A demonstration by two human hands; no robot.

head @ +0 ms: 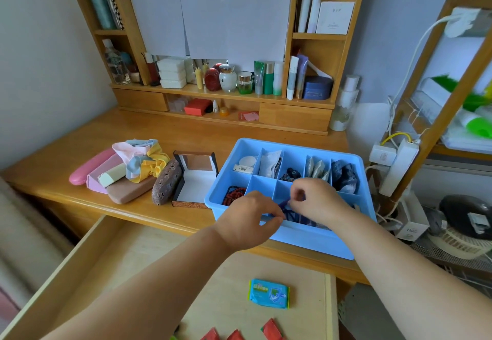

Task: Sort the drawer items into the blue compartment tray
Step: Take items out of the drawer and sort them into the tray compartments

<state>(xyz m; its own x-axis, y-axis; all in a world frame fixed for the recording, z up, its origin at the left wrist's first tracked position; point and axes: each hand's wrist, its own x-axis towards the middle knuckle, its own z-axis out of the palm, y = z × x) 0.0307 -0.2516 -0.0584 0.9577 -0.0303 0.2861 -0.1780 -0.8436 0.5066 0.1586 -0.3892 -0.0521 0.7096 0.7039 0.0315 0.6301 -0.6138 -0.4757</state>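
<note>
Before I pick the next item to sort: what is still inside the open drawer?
In the drawer: a blue wipes packet and red sachets along the picture's bottom edge. The forearms cover part of the drawer floor, so anything beneath them cannot be seen.
</note>
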